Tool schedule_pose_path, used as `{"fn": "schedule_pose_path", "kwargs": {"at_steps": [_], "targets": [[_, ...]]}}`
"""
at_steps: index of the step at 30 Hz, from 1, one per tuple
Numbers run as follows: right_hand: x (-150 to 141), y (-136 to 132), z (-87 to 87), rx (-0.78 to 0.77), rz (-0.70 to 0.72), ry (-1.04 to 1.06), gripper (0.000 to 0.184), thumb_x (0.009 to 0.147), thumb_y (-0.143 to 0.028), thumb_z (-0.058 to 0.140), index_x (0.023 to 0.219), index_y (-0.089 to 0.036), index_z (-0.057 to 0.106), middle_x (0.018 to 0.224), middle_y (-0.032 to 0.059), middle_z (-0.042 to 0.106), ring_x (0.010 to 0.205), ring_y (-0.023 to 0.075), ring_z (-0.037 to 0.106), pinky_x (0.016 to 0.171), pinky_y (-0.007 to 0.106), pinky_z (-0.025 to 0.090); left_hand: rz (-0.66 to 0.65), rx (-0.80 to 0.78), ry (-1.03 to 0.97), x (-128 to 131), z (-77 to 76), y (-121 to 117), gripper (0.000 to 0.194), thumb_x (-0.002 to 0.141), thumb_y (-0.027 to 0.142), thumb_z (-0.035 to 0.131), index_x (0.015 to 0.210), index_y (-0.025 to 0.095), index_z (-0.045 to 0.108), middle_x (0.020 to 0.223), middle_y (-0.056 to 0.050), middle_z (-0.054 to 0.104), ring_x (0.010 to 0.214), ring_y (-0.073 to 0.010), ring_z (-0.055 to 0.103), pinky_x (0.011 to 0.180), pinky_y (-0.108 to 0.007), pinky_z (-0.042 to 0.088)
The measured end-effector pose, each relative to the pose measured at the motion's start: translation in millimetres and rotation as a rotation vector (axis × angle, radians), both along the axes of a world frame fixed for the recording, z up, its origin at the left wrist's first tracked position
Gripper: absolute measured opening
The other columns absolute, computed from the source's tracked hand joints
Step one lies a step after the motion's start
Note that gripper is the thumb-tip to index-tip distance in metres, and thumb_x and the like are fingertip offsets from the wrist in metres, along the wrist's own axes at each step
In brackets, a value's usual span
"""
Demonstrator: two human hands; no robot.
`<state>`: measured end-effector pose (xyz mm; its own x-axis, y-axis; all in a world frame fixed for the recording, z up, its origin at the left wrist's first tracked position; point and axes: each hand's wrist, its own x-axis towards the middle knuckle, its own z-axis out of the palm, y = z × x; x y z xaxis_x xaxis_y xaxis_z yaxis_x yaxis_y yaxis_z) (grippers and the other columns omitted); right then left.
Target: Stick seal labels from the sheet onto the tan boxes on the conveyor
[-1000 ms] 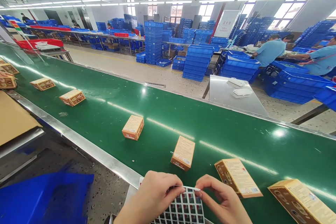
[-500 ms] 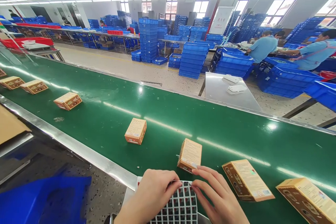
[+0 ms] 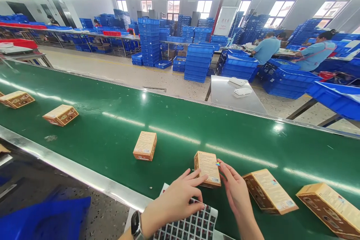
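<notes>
A tan and brown printed carton (image 3: 208, 167) stands on the green conveyor belt, straight in front of me. My left hand (image 3: 180, 197) is spread, its outstretched fingertips resting on the carton's top at the lower left. Under that hand is a sheet of small dark square stickers (image 3: 194, 221) on white backing, partly covered by the palm and thumb. A small shiny rainbow sticker (image 3: 217, 164) is pinched between thumb and finger of my right hand (image 3: 233, 183), right at the carton's right edge.
More cartons sit along the belt (image 3: 168, 120): one carton (image 3: 144, 145) to the left, another (image 3: 270, 191) close on the right. A metal rail (image 3: 84, 172) edges the near side. Beyond stand blue crates (image 3: 198, 62), a metal table (image 3: 233, 99) and people in blue shirts.
Both hands have moved from the sticker sheet to the carton. A shiny sticker now shows in the right fingertips. The left fingers have spread onto the carton, and the view has turned slightly right.
</notes>
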<state>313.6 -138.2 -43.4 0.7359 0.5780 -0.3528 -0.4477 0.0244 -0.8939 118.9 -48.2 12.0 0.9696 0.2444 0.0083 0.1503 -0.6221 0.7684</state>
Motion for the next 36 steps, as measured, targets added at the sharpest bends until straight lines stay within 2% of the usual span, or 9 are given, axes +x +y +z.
{"fn": "schedule_pose_path", "kwargs": {"at_steps": [4, 12, 19, 22, 24, 26, 28, 31, 36], "targets": [[0.4, 1.7, -3.3, -0.014, -0.072, 0.012, 0.048, 0.059, -0.048, 0.086, 0.095, -0.019, 0.075, 0.113, 0.0067, 0.074, 0.104, 0.0275, 0.068, 0.080, 0.032, 0.060, -0.018, 0.035, 0.014, 9.6, -13.6, -4.2, 0.007, 0.083, 0.024, 0.072, 0.077, 0.021, 0.069, 0.157, 0.006, 0.036, 0.147, -0.0248, 0.030, 0.123, -0.046, 0.023], [-0.9, -5.2, -1.9, -0.033, -0.143, -0.029, 0.049, 0.060, -0.048, 0.084, 0.096, -0.018, 0.071, 0.112, 0.0077, 0.072, 0.088, 0.0249, 0.070, 0.068, 0.031, 0.059, -0.077, 0.050, -0.015, 19.1, -17.3, -11.6, 0.013, 0.083, 0.026, 0.072, 0.072, 0.021, 0.068, 0.158, 0.008, 0.031, 0.148, -0.0243, 0.029, 0.123, -0.048, 0.023], [6.7, -13.9, 5.3, -0.372, -0.091, -0.497, 0.046, 0.074, -0.060, 0.065, 0.092, -0.018, 0.066, 0.099, 0.0097, 0.072, 0.090, 0.0278, 0.067, 0.078, 0.039, 0.052, -0.122, 0.098, -0.042, 30.5, -17.1, -16.4, 0.010, 0.084, 0.024, 0.072, 0.075, 0.020, 0.071, 0.158, 0.004, 0.033, 0.147, -0.0257, 0.031, 0.124, -0.048, 0.020], [13.9, -18.2, 13.2, -0.451, -0.090, -0.606, 0.049, 0.076, -0.059, 0.064, 0.104, -0.019, 0.060, 0.094, 0.0087, 0.072, 0.089, 0.0281, 0.067, 0.079, 0.039, 0.050, -0.104, 0.102, -0.042, 28.6, -10.7, -19.1, 0.009, 0.084, 0.025, 0.072, 0.077, 0.020, 0.071, 0.157, 0.002, 0.037, 0.143, -0.0259, 0.039, 0.122, -0.045, 0.025], [20.7, -21.9, 18.1, -0.485, -0.103, -0.639, 0.054, 0.078, -0.057, 0.063, 0.115, -0.019, 0.053, 0.091, 0.0071, 0.073, 0.086, 0.0276, 0.068, 0.077, 0.039, 0.050, -0.039, 0.095, -0.007, 23.4, -4.5, -19.2, 0.008, 0.086, 0.027, 0.070, 0.082, 0.021, 0.072, 0.148, -0.001, 0.051, 0.132, -0.0249, 0.053, 0.113, -0.039, 0.038], [26.4, -26.1, 22.3, -0.531, -0.101, -0.704, 0.051, 0.083, -0.054, 0.058, 0.120, -0.019, 0.050, 0.087, 0.0064, 0.073, 0.084, 0.0281, 0.068, 0.077, 0.041, 0.050, 0.062, 0.096, 0.072, 15.3, 2.4, -16.8, 0.012, 0.090, 0.032, 0.065, 0.087, 0.023, 0.073, 0.120, -0.001, 0.073, 0.108, -0.0219, 0.069, 0.093, -0.032, 0.050], [27.1, -30.4, 26.8, -0.560, -0.100, -0.846, 0.045, 0.087, -0.051, 0.051, 0.119, -0.019, 0.053, 0.094, 0.0091, 0.072, 0.090, 0.0304, 0.067, 0.081, 0.045, 0.049, 0.157, 0.106, 0.148, 5.4, 9.0, -12.3, 0.017, 0.093, 0.036, 0.060, 0.090, 0.026, 0.074, 0.091, 0.002, 0.079, 0.084, -0.0187, 0.072, 0.075, -0.026, 0.049], [12.1, -35.7, 36.5, -0.425, 0.014, -1.145, 0.036, 0.093, -0.048, 0.047, 0.115, -0.022, 0.059, 0.112, 0.0110, 0.069, 0.105, 0.0309, 0.063, 0.090, 0.047, 0.048, 0.252, 0.121, 0.179, -9.4, 17.0, -4.8, 0.020, 0.095, 0.039, 0.057, 0.091, 0.028, 0.073, 0.083, 0.004, 0.078, 0.075, -0.0167, 0.070, 0.065, -0.024, 0.041], [-32.5, -32.8, 50.6, -0.013, 0.478, -1.523, 0.016, 0.096, -0.031, 0.054, 0.109, -0.028, 0.064, 0.124, 0.0056, 0.066, 0.116, 0.0243, 0.061, 0.096, 0.040, 0.050, 0.313, 0.132, 0.207, -23.9, 24.7, 2.2, 0.020, 0.095, 0.038, 0.056, 0.091, 0.027, 0.072, 0.081, 0.004, 0.076, 0.074, -0.0153, 0.067, 0.064, -0.023, 0.037]]}}
